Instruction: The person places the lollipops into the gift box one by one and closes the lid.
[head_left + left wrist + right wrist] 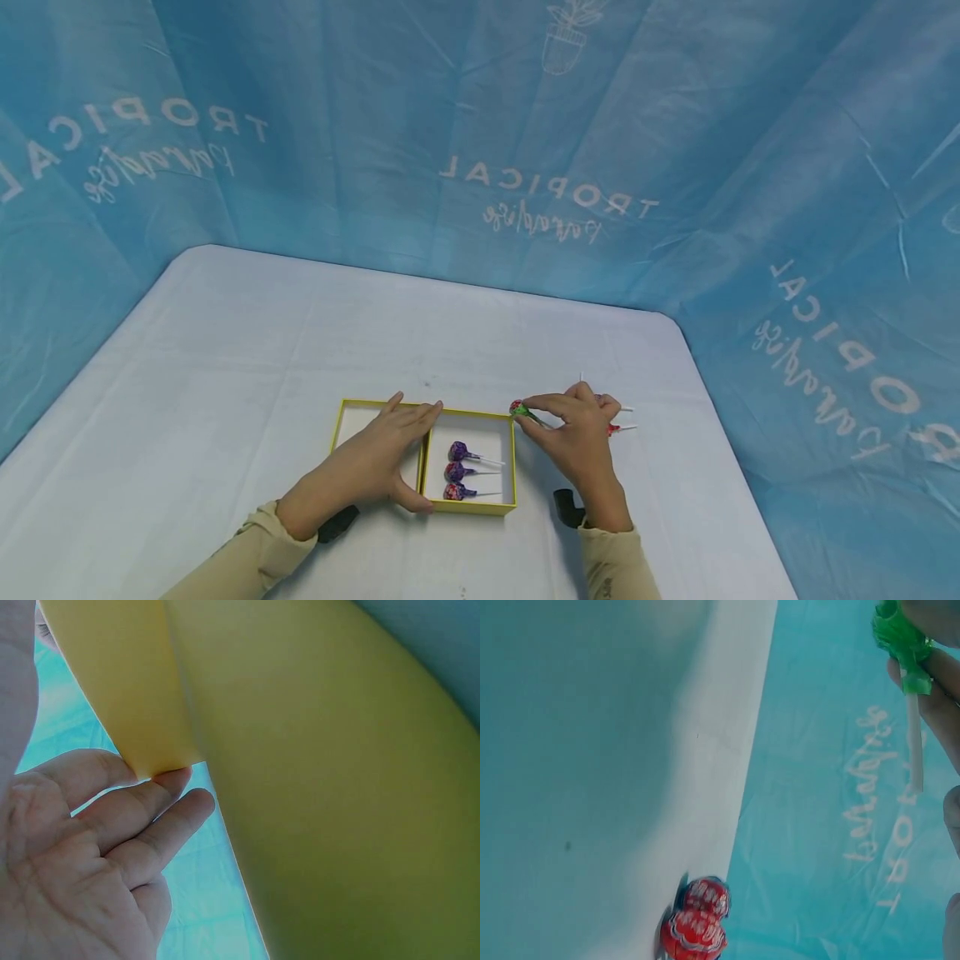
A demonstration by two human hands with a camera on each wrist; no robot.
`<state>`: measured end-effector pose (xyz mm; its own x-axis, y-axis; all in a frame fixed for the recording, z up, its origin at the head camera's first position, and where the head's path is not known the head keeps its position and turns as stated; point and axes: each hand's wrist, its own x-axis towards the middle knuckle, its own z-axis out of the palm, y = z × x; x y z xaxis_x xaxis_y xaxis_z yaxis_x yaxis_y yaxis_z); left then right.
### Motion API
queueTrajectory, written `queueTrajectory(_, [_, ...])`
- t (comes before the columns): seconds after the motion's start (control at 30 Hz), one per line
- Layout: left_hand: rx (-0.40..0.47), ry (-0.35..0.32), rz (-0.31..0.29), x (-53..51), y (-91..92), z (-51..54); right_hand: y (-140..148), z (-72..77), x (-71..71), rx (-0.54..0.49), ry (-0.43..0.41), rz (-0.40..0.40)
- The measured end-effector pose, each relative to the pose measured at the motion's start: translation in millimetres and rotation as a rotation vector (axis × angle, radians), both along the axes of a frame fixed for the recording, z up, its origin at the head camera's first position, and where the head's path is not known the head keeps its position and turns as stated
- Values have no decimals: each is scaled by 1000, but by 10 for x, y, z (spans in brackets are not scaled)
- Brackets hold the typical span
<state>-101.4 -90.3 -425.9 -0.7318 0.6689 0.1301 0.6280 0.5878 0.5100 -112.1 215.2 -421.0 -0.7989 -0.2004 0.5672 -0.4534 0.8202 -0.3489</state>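
- The green-wrapped lollipop (pixel 519 408) is showing at the far right corner of the yellow-edged box (pixel 468 509), held in the right hand (pixel 581 429); its exact height over the worktop (pixel 225 333) is hard to tell.
- A snag seems the likeliest trouble: if that hand is travelling too low, the candy or its stick could be catching on the rim.
- A slip is also possible, since the hold is resting on a rounded, slick-looking wrapper (the white stick is sticking out unsupported).
- Three purple-wrapped lollipops (pixel 453 472) are lying in a row inside the box, sticks pointing right; a careless drop could be knocking them askew.
- Uneven pressure from the left hand (pixel 375 458) could be skewing the box.
- The right grip is narrow, thumb and forefinger pinching the lollipop's wrapped end.
- The left grip is spreading wide across the box's middle, fingers touching the far edge, thumb lying at the near edge.
- Two red-wrapped lollipops (pixel 694 937) are lying on the worktop near the right hand, well apart from the box.
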Motion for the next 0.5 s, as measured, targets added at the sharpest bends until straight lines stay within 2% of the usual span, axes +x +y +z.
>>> queueTrajectory(0.2, [7, 2, -4, 5, -4, -3, -114, -7, 11, -5, 19, 30])
queueTrajectory(0.5, [12, -3, -1, 1, -5, -7, -312, -18, 9, -8, 52, 129])
